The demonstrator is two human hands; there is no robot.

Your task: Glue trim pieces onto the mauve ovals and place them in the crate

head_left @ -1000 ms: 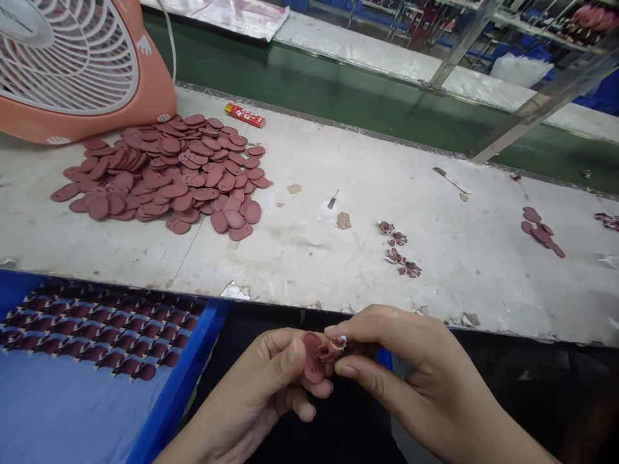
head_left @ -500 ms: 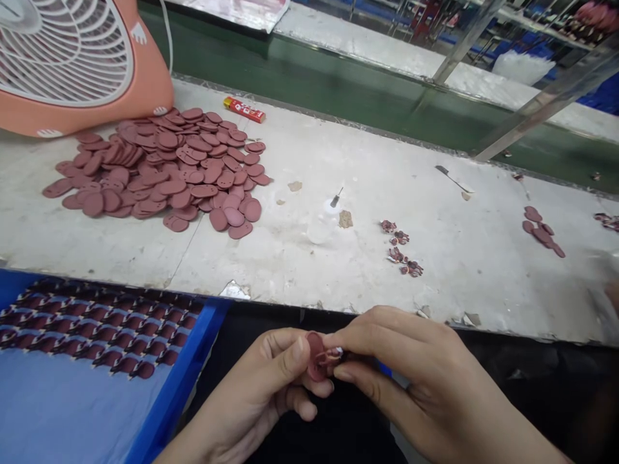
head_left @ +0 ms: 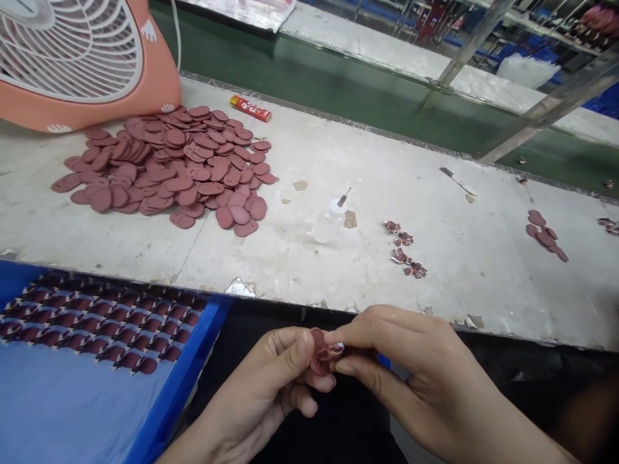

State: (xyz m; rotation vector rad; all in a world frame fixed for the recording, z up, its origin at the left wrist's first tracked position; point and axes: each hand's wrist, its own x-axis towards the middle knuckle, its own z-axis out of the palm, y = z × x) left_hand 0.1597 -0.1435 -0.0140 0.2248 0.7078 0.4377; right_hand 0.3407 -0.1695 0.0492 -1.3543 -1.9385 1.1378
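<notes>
Between the thumb and fingers of my left hand (head_left: 275,374) is a small reddish-brown oval disc (head_left: 318,341), held on edge below the bench's front. My right hand (head_left: 411,367) pinches a tiny painted figurine (head_left: 333,350) against the disc's face; its details are partly covered by my fingers. Several similar small figurines (head_left: 405,250) lie on the bench ahead of my right hand. A big heap of the same oval discs (head_left: 178,164) is spread at the left of the bench.
An orange fan (head_left: 164,71) stands behind the heap, near a red and yellow box (head_left: 250,108). A clear needle-tipped bottle (head_left: 329,222) stands mid-bench. At lower left, a blue tray (head_left: 198,367) holds rows of discs with figures. More discs (head_left: 545,235) and a thin blade-like tool (head_left: 458,181) lie right.
The view has shifted slightly, so the bench sits a little further right. Both hands keep nearly the same hold on the disc and figurine. The blurred shape at the right edge has moved.
</notes>
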